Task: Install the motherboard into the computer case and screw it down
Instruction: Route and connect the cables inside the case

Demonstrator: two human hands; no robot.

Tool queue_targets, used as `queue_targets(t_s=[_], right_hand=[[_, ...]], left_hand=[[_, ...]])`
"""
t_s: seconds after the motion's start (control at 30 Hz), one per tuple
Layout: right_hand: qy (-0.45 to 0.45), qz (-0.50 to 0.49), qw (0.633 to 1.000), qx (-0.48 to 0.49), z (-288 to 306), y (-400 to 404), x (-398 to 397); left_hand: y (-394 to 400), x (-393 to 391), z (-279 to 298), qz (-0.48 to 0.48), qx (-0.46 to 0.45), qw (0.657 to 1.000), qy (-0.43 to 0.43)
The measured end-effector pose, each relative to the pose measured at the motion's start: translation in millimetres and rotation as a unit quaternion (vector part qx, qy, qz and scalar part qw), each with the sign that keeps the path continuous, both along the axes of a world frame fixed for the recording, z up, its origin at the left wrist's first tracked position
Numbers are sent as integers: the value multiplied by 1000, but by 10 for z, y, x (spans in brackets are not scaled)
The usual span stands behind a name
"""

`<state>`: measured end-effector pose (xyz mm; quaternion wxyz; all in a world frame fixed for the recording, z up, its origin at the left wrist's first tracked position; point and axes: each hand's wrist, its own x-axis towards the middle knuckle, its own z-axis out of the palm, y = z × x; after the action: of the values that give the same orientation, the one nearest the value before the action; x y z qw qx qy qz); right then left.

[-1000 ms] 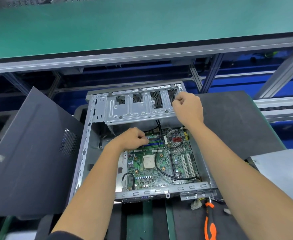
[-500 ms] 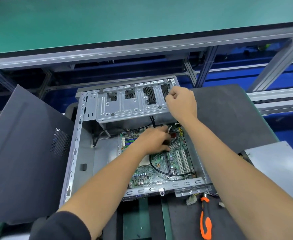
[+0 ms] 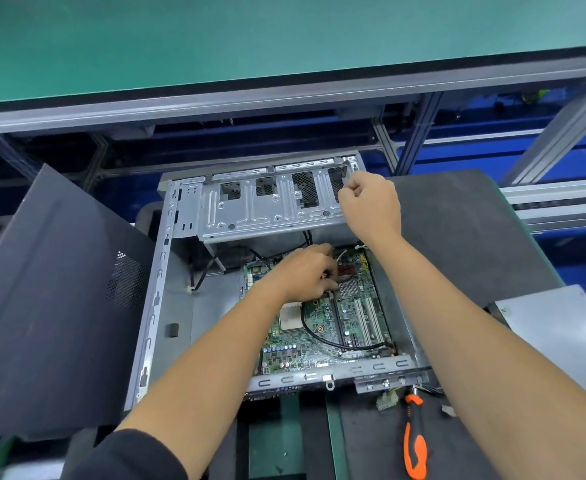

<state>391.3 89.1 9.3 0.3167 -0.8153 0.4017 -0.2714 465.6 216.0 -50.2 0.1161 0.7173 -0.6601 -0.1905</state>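
One green-topped upper bench spans the far side, smooth and matte, edged in grey aluminium rail. Below it lies one dark, felt-like surface carrying the work. One dark grey side panel, flat sheet metal with a patch of fine perforations, leans at the left, its lower corner cut off by the forearm. One computer case of bare grey steel lies open-side up, with one ribbed, stamped drive cage across its far end, pierced by four mesh-backed openings. Inside the case floor, toward its right half, lies one green motherboard, densely studded with components, two pale slots and one square socket; its far-left part is hidden under the left hand and arm. One black cable loops across the board.

The left hand is curled over the board's far edge, fingers bent around something small that cannot be made out. The right hand is clenched at the right end of the drive cage; whether it grips the cage edge cannot be told. One light grey sheet-metal piece is cut off at the right. One orange-and-black-handled screwdriver lies on the surface just before the case, beside one small white connector.
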Motion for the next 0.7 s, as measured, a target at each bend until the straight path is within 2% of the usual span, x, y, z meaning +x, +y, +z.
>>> queue_targets(t_s=[0.17,0.23,0.33,0.37,0.43,0.5,0.6,0.7], right_hand=[[5,3,1000,2,7,5,2],[9,0,1000,-2,3,2,8],[8,-1,1000,-6,0,4,11],[5,1,1000,-6,-1,7,11],[-1,4,1000,-5,-1,11,7],[-1,6,1000,-3,3,13,-1],[5,8,1000,-7,14,14,0],[13,6,1000,-11,19,14,2]], left_hand=[[170,159,135,82,-45,990,109],[200,64,211,54,-44,991,115],[97,-258,205,-57,-58,997,-10],[33,-287,187,-51,-76,994,-59],[-65,-195,215,57,-86,990,-94],[-87,-31,166,144,-35,987,-67],[-74,46,3,148,76,985,-51],[-135,20,-106,139,124,980,-66]])
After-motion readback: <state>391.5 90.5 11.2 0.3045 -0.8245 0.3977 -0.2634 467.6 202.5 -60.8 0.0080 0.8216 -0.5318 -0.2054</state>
